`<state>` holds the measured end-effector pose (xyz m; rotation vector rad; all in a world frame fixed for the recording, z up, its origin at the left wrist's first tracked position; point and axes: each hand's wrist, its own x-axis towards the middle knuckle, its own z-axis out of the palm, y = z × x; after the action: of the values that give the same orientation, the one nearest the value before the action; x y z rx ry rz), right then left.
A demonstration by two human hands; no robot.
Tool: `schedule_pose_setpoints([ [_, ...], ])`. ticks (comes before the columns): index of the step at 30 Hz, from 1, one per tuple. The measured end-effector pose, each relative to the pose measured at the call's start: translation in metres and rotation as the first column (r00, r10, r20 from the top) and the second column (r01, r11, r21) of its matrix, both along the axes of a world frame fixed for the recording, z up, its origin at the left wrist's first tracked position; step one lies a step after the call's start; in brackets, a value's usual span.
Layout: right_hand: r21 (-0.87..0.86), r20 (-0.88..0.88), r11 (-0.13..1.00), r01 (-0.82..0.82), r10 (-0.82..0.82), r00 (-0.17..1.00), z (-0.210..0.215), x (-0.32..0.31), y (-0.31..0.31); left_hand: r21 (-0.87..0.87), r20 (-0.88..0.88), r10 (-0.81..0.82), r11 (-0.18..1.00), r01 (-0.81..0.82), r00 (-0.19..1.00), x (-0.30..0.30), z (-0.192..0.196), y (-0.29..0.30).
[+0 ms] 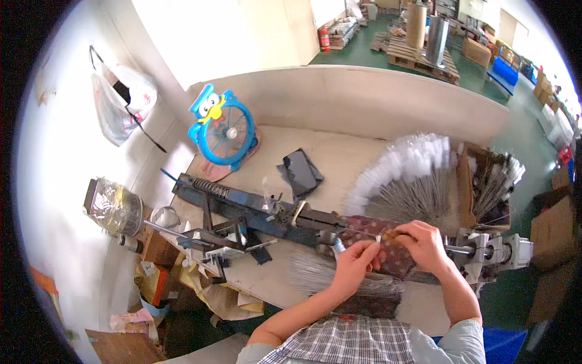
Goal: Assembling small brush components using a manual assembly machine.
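Over a dark red spotted cloth (357,225), both hands meet close together in front of a long dark metal bench machine (242,209). My left hand (356,262) is closed in a pinch, a pale wrap on one finger. A small white piece shows at its fingertips; its kind is too small to tell. My right hand (423,244) is closed too, fingers bent down around a yellowish-brown bit I cannot make out. Below the left hand lies a bundle of thin metal wires (312,270). Behind the hands, white-bristled wire brushes (403,176) are fanned in a heap.
A cardboard box (467,188) of dark wire brushes stands at the right, near a motor and chuck (485,249). A phone (301,173) lies behind the machine. A blue duck-shaped fan (227,130) stands at the back left. A low panel (351,97) edges the table.
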<state>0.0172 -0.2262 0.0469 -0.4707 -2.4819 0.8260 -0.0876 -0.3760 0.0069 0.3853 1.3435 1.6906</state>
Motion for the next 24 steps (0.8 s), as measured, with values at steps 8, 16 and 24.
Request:
schedule_pose_setpoints([
  [8,-0.471,0.102,0.881,0.04,0.01,0.995,0.0,0.019,0.014,0.053,-0.119,-0.012,0.998,0.019,0.993,0.012,-0.024,0.026],
  [16,-0.062,-0.007,0.99,-0.127,0.127,0.992,0.005,0.011,0.012,-0.048,0.0,0.229,0.972,-0.229,0.973,-0.001,-0.014,0.014],
  [24,0.206,0.105,0.971,-0.121,0.101,0.989,-0.018,-0.055,-0.01,0.0,0.184,0.27,0.962,-0.275,0.945,-0.009,-0.011,0.005],
])
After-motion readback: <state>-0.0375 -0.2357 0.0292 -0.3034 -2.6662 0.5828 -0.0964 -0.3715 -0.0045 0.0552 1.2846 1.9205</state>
